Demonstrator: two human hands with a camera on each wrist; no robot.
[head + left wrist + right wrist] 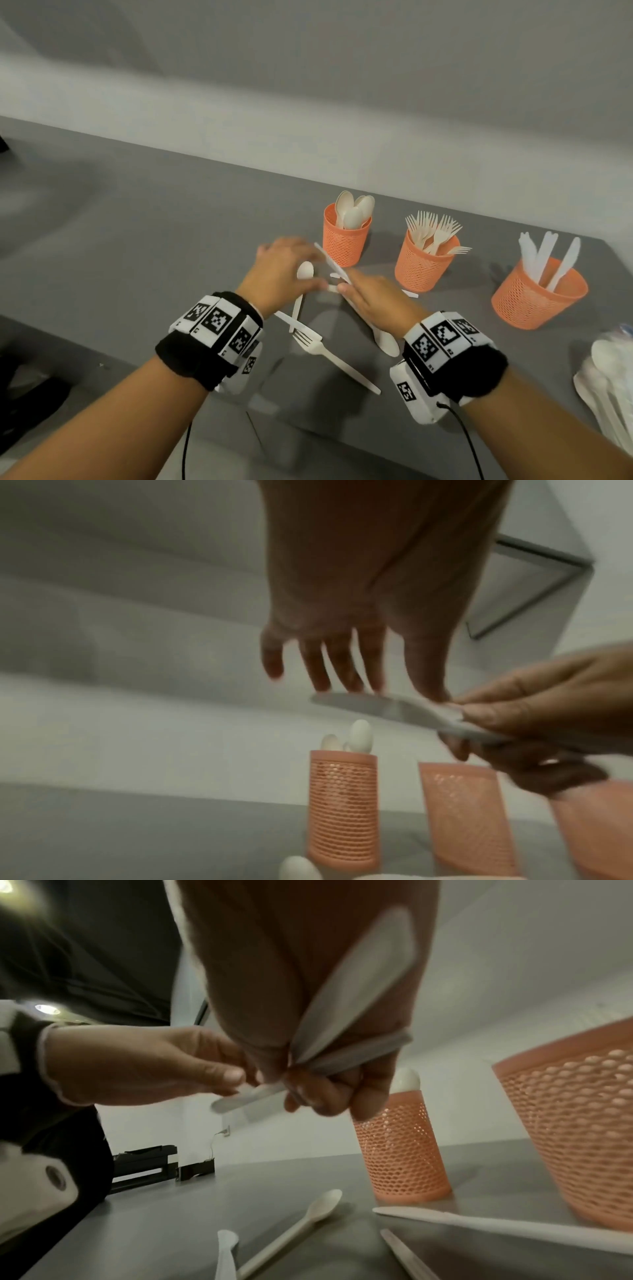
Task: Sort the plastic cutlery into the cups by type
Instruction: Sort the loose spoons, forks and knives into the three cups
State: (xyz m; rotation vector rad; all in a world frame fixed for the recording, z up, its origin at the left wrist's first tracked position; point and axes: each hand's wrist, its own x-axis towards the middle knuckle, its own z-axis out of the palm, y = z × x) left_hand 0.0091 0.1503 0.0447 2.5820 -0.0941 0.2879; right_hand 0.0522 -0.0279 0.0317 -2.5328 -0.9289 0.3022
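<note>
My right hand [376, 298] grips a white plastic knife [330, 262] just above the table, its blade pointing away to the left. A second white piece [369, 969] lies along that palm. My left hand [284, 267] has straight, spread fingers, and its thumb [431, 680] touches the knife [377, 710]. Behind stand three orange mesh cups in a row: one with spoons [346, 243], one with forks [419, 270], one with knives [534, 298]. A spoon [300, 294], a knife [291, 322] and a fork [329, 354] lie loose on the grey table [171, 240] under my hands.
A clear bag of more white cutlery [609, 383] lies at the table's right edge. Another knife end [411, 294] shows beside the fork cup. The table's near edge runs under my forearms, and a pale wall rises behind the cups.
</note>
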